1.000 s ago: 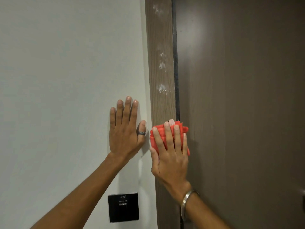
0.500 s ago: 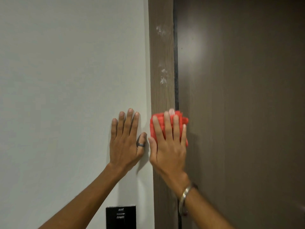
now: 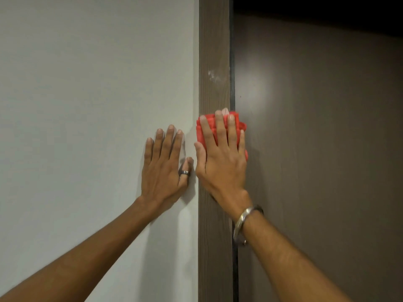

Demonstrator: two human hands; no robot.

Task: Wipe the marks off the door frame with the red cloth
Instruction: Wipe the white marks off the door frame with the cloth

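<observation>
I see a plain pale grey-white painted wall (image 3: 87, 94) filling the left half of the view. A flat dark brown door panel (image 3: 316, 160) fills the right half, with a soft glare patch on it near the frame. Above the door the view goes black. Between wall and door runs the vertical brown wood-grain door frame (image 3: 214, 40), with a thin dark gap along its right edge.

The left hand (image 3: 163, 168) lies flat on the wall just beside the frame, palm against the paint, four fingers extended upward and close together, thumb angled toward the frame. It holds nothing. A dark metal ring (image 3: 184, 172) sits on the thumb.

The right hand (image 3: 220, 162) presses flat on the frame, fingers (image 3: 219, 127) extended upward and slightly spread over the folded red cloth (image 3: 201, 127). The hand pins the cloth against the frame; it covers most of the cloth, which shows at the fingertips and along both sides. The right edge of the cloth overlaps the gap and reaches the door panel. A silver metal bangle (image 3: 243, 223) circles the right wrist.

One whitish smudged mark (image 3: 212, 75) shows on the frame, well above the cloth. The frame surface below the right hand shows plain wood grain.
</observation>
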